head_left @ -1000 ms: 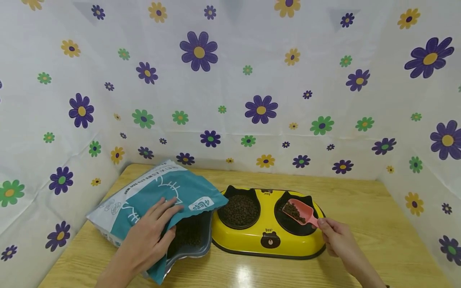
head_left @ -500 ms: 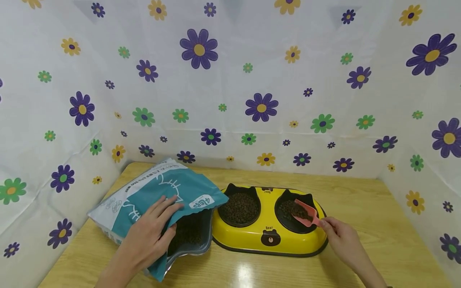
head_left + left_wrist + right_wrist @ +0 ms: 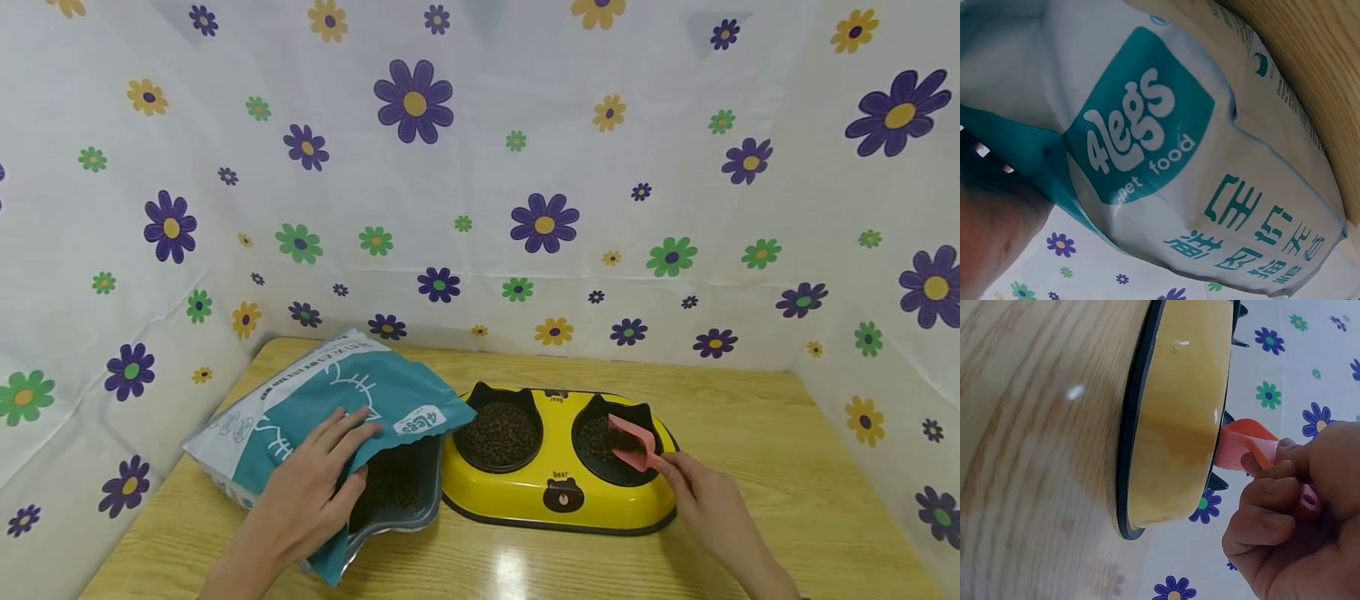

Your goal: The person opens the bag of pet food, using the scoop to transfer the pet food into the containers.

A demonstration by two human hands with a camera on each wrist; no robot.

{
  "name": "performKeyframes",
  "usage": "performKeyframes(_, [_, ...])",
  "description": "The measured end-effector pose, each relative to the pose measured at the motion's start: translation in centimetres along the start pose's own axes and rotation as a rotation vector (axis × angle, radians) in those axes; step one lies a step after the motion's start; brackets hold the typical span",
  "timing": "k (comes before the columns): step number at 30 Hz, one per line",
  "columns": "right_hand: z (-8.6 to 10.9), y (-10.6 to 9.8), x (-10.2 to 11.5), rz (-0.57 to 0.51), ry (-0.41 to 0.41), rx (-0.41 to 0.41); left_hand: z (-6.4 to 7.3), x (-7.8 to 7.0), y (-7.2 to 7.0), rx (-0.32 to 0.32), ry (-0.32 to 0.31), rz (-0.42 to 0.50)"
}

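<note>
In the head view my right hand (image 3: 708, 504) grips the handle of a pink scoop (image 3: 633, 442), fingers curled round it. The scoop is tilted inside the right black bowl (image 3: 607, 471), with brown kibble in it and more on the bowl's floor. My left hand (image 3: 315, 487) holds the teal and white pet food bag (image 3: 405, 383) by its mouth, fingers over the top and thumb at the opening's edge. Kibble shows inside the bag. In the left wrist view, the bag's printed side (image 3: 1141, 119) fills most of the picture. The right wrist view shows fingers round the scoop handle (image 3: 1307, 503).
Both bowls sit in a yellow bear-print feeder (image 3: 558, 500) on the wooden table (image 3: 795, 467). The left bowl (image 3: 498, 437) is heaped with kibble. A white cloth with printed flowers (image 3: 480, 175) encloses the back and sides.
My right hand has tipped the scoop over the right bowl, and kibble has dropped from it into that bowl. The left hand and bag have hardly moved.
</note>
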State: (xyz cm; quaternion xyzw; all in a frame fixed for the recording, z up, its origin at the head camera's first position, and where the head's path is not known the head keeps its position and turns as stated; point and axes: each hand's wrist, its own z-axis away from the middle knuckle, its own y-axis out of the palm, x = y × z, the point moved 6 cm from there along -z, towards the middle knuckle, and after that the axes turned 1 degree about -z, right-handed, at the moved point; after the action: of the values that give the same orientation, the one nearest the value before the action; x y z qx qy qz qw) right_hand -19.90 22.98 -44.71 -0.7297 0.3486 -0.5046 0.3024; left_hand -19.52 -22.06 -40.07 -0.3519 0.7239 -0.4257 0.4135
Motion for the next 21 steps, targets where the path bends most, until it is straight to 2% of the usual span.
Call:
performKeyframes(3, [-0.05, -0.06, 0.16, 0.019, -0.011, -0.012, -0.02, 0.03, 0.01, -0.001, 0.001, 0.0])
performKeyframes(11, [-0.22, -0.3, 0.14, 0.079, 0.043, 0.006, 0.09, 0.08, 0.06, -0.01, 0.005, 0.004])
performKeyframes(17, [-0.15, -0.69, 0.46, 0.07, 0.02, -0.051, 0.08, 0.03, 0.05, -0.014, 0.008, 0.003])
performKeyframes(21, [0.02, -0.9, 0.87, 0.135, -0.056, -0.114, 0.05, -0.02, 0.01, -0.01, 0.007, 0.004])
